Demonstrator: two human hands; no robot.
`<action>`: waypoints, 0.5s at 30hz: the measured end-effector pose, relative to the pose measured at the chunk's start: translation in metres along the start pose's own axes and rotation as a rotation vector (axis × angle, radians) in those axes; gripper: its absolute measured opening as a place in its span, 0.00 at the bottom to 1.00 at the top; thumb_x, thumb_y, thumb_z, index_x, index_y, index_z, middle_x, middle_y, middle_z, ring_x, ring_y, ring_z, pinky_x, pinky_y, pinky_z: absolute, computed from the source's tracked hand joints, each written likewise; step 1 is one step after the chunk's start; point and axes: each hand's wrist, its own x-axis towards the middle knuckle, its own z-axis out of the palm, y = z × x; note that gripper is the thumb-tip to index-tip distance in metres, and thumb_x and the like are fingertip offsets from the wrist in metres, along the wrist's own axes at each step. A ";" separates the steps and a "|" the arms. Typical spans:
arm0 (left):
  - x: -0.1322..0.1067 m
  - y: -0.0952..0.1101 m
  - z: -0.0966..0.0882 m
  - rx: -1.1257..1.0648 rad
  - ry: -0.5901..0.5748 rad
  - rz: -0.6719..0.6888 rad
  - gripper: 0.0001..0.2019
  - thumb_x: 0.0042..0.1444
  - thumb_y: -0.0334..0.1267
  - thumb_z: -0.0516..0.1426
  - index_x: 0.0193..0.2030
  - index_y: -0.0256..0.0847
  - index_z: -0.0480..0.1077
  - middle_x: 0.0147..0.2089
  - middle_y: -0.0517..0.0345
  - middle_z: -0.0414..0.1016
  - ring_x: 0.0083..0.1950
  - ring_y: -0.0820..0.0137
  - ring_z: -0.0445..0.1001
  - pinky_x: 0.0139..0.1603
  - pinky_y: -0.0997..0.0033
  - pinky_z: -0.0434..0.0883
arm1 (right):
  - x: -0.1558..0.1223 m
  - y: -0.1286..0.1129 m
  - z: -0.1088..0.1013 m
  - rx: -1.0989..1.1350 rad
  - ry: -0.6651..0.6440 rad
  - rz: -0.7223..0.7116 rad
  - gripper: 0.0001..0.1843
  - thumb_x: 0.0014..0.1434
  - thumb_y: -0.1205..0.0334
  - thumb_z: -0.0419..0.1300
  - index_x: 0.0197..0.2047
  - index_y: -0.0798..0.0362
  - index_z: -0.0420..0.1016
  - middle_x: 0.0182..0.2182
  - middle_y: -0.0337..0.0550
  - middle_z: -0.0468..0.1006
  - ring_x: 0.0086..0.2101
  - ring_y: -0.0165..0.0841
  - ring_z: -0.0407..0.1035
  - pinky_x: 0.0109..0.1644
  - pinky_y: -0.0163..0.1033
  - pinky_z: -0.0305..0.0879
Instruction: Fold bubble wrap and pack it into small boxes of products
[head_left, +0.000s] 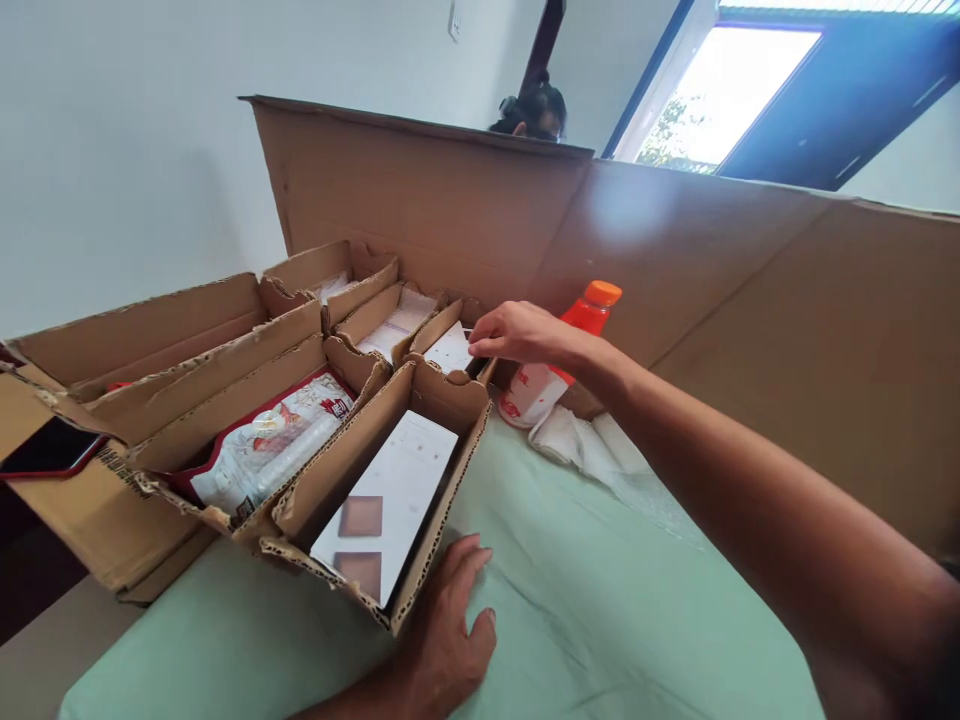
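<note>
The right hand [517, 335] reaches just left of the orange-capped plastic bottle with the white label [534, 392]. Its fingers are drawn narrow and their tips meet the right edge of a white card [450, 350] standing in a small torn cardboard tray [435, 333]. I cannot tell whether the card is actually pinched or only touched.

The left hand [442, 630] lies well in front of the bottle, palm down and loosely spread on the pale green cloth of the desk [600, 620]. It holds nothing, and its fingertips sit just beside the corner of a longer cardboard tray [352, 455].

The main risk, as I judge it, is the right forearm. It passes close over the bottle, which leans on crumpled white cloth [585, 445], so a sideways pull could knock the bottle over. The small tray is light and ragged-edged. A card caught against its wall could drag the tray along or bend, since no hand steadies it.

The card looks thin, flat and plain white, with faint marks too small to read, and it seems 1 of a stack. In the longer tray, further left of the bottle, lies a similar white sheet bearing 2 brown squares [397, 490].
</note>
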 end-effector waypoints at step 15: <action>0.000 -0.002 0.003 0.142 -0.073 0.060 0.27 0.52 0.29 0.56 0.60 0.45 0.69 0.70 0.48 0.65 0.70 0.53 0.64 0.73 0.45 0.62 | 0.058 -0.047 0.026 -0.069 -0.304 -0.244 0.17 0.51 0.78 0.58 0.42 0.56 0.81 0.31 0.40 0.81 0.29 0.30 0.70 0.33 0.33 0.61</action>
